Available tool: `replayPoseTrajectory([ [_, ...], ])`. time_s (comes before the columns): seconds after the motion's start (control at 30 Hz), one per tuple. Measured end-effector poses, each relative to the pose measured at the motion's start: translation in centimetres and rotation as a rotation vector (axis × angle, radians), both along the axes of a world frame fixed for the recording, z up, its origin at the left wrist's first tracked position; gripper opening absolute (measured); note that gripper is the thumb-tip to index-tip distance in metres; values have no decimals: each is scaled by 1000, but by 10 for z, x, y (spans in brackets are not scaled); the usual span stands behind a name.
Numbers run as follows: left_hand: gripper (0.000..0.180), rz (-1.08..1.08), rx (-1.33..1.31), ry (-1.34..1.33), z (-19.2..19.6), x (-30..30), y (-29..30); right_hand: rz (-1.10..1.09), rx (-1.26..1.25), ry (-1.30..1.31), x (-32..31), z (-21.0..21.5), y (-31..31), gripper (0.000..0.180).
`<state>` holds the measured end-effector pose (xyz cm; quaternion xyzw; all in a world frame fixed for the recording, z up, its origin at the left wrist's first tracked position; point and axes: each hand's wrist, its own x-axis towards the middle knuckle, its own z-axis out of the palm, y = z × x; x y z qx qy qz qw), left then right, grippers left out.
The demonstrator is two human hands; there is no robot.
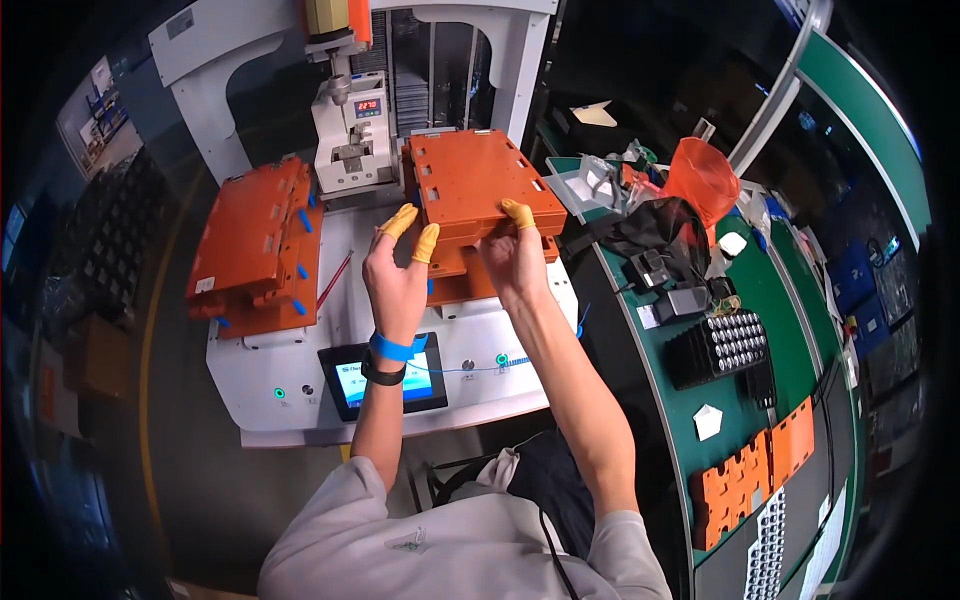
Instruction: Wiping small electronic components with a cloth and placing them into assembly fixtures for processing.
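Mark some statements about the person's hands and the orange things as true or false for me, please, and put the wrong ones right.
1. The left hand wears yellow finger covers. True.
2. The right hand is nowhere near the orange case. False: its covered fingertip is on the case's near edge.
3. A blue band goes round the left wrist. True.
4. The screen below the hands is dark. False: it is lit.
5. Blue pegs show on the orange stack at the left. True.
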<state>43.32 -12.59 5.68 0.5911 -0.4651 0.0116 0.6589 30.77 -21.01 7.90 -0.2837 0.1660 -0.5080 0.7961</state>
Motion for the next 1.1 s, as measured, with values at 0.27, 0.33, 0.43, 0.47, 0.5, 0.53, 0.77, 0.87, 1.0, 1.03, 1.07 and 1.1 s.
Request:
replayPoseTrajectory([
  [0.27,49,75,-19,10,-2,11,-18,101,88,-1,-7,29,2,30],
  [0.33,52,80,19,15,-1,7,-18,146,110,60,-19,27,9,36],
  [0.43,53,71,-32,-2,-16,15,-16,239,-2,156,-36,-12,20,39],
  [0.47,53,95,-18,-9,-22,19,-11,154,-171,264,-43,-21,39,37],
  [0.5,54,127,-29,-51,-24,20,-8,49,-371,505,-54,-28,57,31],
  [0.53,56,55,-56,21,-22,15,-7,6,-485,658,-66,-53,63,27],
  [0.77,49,42,60,38,-61,21,-5,-207,-1403,1348,-129,-191,90,68],
  [0.87,43,121,71,-227,-88,84,9,-12,-1353,1411,-129,-230,99,53],
  [1.0,44,-112,-191,-62,-85,47,34,-281,-1338,1317,-146,-233,110,54],
  [1.03,44,-88,-252,-42,-113,95,45,-286,-1324,1269,-141,-230,114,55],
  [1.07,45,18,-113,119,-103,74,49,-304,-1292,1289,-147,-236,117,55],
  [1.1,45,142,28,265,-85,57,62,-338,-1289,1306,-148,-239,122,55],
])
